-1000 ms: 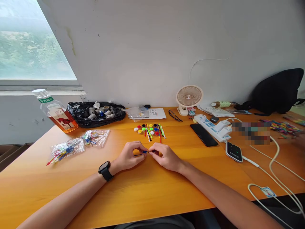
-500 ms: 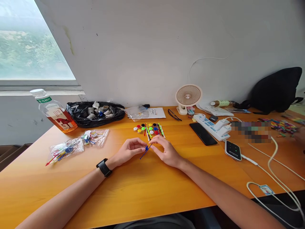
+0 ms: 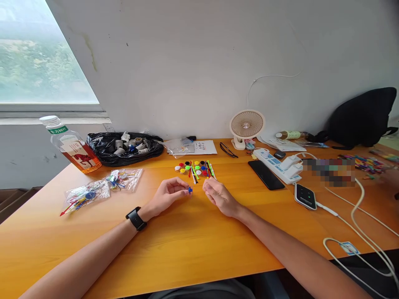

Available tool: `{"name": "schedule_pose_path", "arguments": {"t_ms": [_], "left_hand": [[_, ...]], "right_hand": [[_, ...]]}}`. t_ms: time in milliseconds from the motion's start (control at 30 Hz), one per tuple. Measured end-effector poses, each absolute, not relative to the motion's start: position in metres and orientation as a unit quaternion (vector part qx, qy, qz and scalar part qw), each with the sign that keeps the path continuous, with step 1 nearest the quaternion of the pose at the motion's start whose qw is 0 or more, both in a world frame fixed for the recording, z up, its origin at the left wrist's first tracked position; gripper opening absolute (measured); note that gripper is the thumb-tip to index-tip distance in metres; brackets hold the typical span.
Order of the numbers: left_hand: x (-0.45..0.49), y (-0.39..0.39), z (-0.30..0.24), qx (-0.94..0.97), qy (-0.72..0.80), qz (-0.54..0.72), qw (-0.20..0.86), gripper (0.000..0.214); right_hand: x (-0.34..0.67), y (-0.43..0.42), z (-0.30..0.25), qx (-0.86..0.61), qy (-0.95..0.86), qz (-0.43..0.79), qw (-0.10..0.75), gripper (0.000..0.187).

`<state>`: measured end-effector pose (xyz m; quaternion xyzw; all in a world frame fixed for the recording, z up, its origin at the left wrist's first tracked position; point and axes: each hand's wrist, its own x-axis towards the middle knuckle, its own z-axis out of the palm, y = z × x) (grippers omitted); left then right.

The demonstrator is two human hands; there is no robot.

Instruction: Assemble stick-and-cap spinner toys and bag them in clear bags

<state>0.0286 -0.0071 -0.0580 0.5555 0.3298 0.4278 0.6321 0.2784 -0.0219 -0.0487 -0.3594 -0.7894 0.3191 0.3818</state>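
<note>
Between the thumb and fingertips of my left hand is a small blue plastic piece, held just above the table. My right hand is a short gap to its right, fingers curled together; whatever lies in them is hidden. Just beyond both hands sit small round pieces in white, red, yellow, green, black and blue. Among them lie thin plastic sticks in several colours, and more of these rest at the right of the group.
Two clear bags of plastic parts lie at left, near a tea bottle and a black plastic bag. A fan, phone, power strip and white cables occupy the right, with coloured pieces farther off.
My hands have come apart, the right one drawing slightly away. The long blue stick between them has dropped out of sight, while the small blue piece stays in my left fingertips.
</note>
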Motion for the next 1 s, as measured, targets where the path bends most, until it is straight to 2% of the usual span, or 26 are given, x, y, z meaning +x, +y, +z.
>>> {"name": "schedule_pose_path", "arguments": {"t_ms": [133, 400, 633, 700, 833, 1000], "left_hand": [[0.029, -0.006, -0.058, 0.548, 0.331, 0.43, 0.636, 0.034], [0.029, -0.003, -0.059, 0.53, 0.323, 0.447, 0.644, 0.026], [0.012, 0.014, -0.056, 0.292, 0.279, 0.557, 0.726, 0.02], [0.008, 0.017, -0.054, 0.266, 0.278, 0.564, 0.73, 0.017], [0.007, 0.019, -0.05, 0.25, 0.281, 0.568, 0.732, 0.014], [0.009, 0.019, -0.049, 0.241, 0.292, 0.572, 0.728, 0.015]], "right_hand": [[0.279, -0.019, -0.049, -0.355, -0.785, 0.314, 0.398, 0.065], [0.276, -0.02, -0.057, -0.362, -0.803, 0.301, 0.366, 0.056], [0.279, -0.018, -0.06, -0.365, -0.809, 0.296, 0.353, 0.051], [0.278, -0.017, -0.061, -0.368, -0.817, 0.276, 0.348, 0.042], [0.276, -0.018, -0.062, -0.372, -0.84, 0.212, 0.334, 0.007], [0.277, -0.018, -0.064, -0.368, -0.86, 0.176, 0.307, 0.024]]}}
